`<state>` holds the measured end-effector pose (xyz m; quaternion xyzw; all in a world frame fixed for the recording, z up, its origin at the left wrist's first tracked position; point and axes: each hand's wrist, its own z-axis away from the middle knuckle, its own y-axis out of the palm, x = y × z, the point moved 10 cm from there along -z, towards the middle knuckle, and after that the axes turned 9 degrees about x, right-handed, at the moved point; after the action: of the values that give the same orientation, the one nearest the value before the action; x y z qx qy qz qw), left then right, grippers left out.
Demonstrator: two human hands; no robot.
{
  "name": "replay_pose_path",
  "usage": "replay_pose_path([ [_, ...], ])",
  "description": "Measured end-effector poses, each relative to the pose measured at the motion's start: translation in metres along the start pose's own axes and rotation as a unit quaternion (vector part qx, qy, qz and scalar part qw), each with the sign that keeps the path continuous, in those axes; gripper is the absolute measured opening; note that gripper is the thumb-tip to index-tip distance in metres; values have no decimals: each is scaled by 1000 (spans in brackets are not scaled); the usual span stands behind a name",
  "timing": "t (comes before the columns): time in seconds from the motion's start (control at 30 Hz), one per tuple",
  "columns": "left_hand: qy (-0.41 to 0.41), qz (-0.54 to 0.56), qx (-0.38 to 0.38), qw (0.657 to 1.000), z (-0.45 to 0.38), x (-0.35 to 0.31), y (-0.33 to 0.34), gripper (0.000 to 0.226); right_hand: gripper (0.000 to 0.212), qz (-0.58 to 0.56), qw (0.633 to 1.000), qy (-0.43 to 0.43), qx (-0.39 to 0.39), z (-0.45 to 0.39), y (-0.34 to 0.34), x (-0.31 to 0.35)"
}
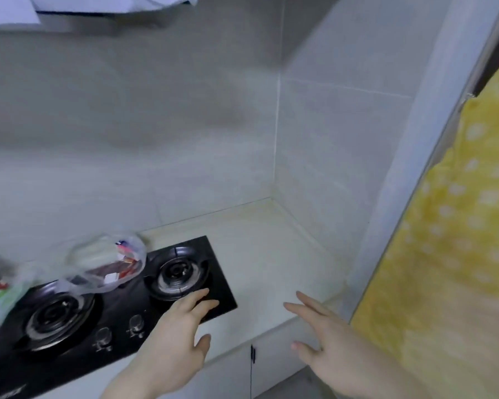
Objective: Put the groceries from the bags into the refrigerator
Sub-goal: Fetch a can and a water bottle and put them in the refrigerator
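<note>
Tabletop (260, 249) is bare at 3 o'clock of the gas hob (104, 312), good room there. The clear plastic grocery bag (110, 266) slumps over the hob's back edge at 9 o'clock (soft, light, probably slippery): gather its neck. Left hand (179, 335) and right hand (329, 341) hover spread, holding nothing.

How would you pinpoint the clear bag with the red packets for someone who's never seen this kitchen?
Find the black two-burner gas stove set in the pale countertop. The clear plastic bag lies along its back edge, between the burners. Unlike the blurred bag at the left edge, it shows red and white packets inside.
</note>
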<state>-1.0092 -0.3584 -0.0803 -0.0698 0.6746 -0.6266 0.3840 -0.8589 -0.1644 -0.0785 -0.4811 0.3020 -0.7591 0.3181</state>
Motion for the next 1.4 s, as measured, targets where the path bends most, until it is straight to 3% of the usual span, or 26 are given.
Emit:
replay_pose_path([
  [0.27,-140,46,-67,987,78,129,-25,60,61,44,990,-106,87,-98,37,119],
  [0.53,-298,62,-131,944,158,229,-47,59,60,72,955,-232,167,-190,84,221],
  [1.03,-489,95,-224,838,256,302,-76,52,58,151,859,-380,308,-283,166,365],
  [1.27,-561,79,-260,782,331,332,-101,53,58,155,828,-419,338,-294,223,437],
  [1.4,-577,80,-263,769,380,368,-115,52,57,165,818,-433,339,-292,266,484],
])
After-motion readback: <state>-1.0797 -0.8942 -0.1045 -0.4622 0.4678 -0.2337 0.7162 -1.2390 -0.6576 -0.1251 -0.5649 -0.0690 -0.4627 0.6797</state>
